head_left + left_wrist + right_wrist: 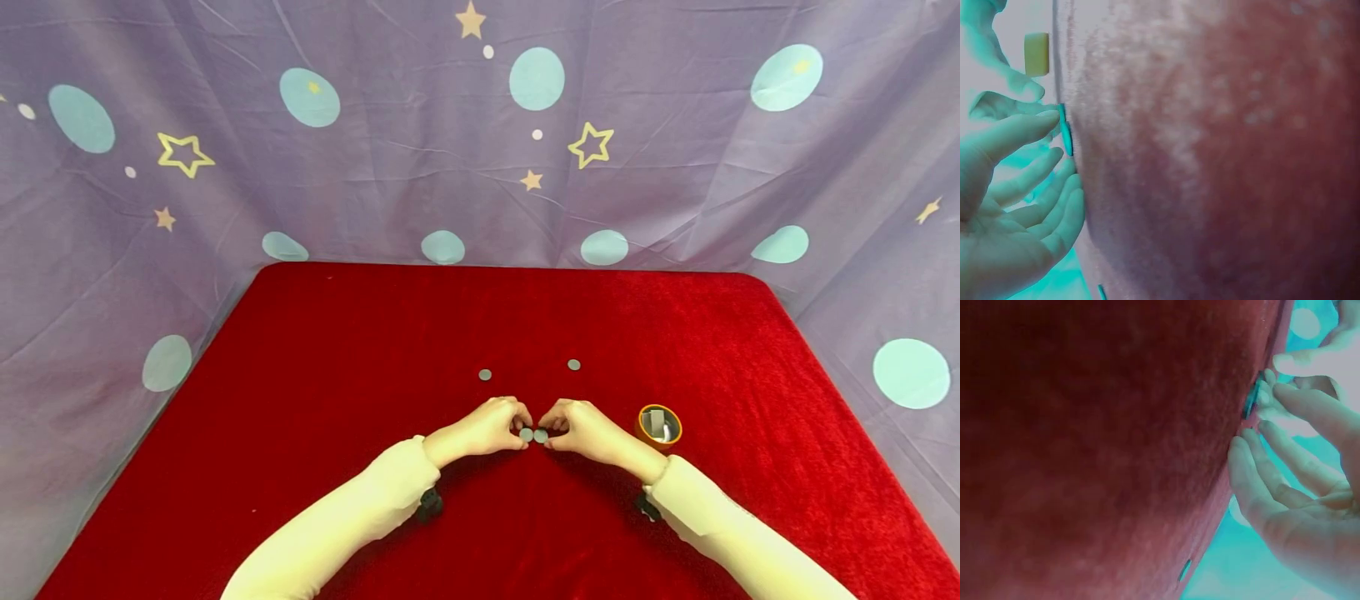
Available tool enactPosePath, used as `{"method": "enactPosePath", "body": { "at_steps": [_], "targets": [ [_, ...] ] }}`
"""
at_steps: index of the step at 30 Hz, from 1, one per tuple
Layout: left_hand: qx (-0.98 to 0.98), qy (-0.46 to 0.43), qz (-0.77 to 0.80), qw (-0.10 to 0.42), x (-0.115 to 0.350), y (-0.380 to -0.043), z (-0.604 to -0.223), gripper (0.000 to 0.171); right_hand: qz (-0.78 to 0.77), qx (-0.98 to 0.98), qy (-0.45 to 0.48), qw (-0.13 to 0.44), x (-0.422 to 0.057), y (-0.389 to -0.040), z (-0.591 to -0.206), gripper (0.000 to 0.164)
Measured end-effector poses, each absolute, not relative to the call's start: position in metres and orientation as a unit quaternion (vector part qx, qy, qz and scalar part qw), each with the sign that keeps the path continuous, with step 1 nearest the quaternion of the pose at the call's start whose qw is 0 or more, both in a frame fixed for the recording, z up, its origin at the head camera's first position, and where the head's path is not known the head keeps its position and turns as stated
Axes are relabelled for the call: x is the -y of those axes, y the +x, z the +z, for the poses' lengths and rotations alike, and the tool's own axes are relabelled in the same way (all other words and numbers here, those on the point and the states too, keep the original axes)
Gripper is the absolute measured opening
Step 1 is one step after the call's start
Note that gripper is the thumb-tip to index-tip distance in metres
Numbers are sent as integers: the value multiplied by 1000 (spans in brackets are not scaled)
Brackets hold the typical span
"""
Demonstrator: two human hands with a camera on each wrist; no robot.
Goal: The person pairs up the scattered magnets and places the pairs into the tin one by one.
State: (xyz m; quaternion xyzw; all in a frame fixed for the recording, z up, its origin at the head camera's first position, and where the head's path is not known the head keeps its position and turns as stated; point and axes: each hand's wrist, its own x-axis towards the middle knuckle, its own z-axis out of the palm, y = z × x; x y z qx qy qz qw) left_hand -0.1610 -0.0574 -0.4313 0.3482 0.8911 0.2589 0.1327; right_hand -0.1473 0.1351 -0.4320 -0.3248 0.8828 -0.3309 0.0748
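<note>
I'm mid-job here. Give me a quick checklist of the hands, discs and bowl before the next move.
1. Left hand at the left near disc: ok, thumb and fingers around its edge.
2. Right hand at the right near disc: ok, thumb and fingers around its edge.
3. Near discs touching each other: cannot tell; they are side by side, contact unclear.
4. Left far disc and right far disc clear of the hands: ok, both lie apart on the red cloth.
5. Bowl clear of the right wrist: cannot tell; it sits close by.
6. Bowl contents identified: cannot tell; too small.
</note>
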Motion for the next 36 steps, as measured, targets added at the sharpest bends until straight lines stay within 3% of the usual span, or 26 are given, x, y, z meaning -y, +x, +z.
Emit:
{"method": "enactPosePath", "body": {
  "at_steps": [6, 36],
  "targets": [
    [-887, 341, 272, 149, 59, -157, -424, 24, -370, -873, -311, 72, -150, -140, -429, 18],
    [-893, 355, 233, 150, 42, -157, -431, 29, -347, -906, -219, -100, -231, -102, -403, 23]
  ]
}}
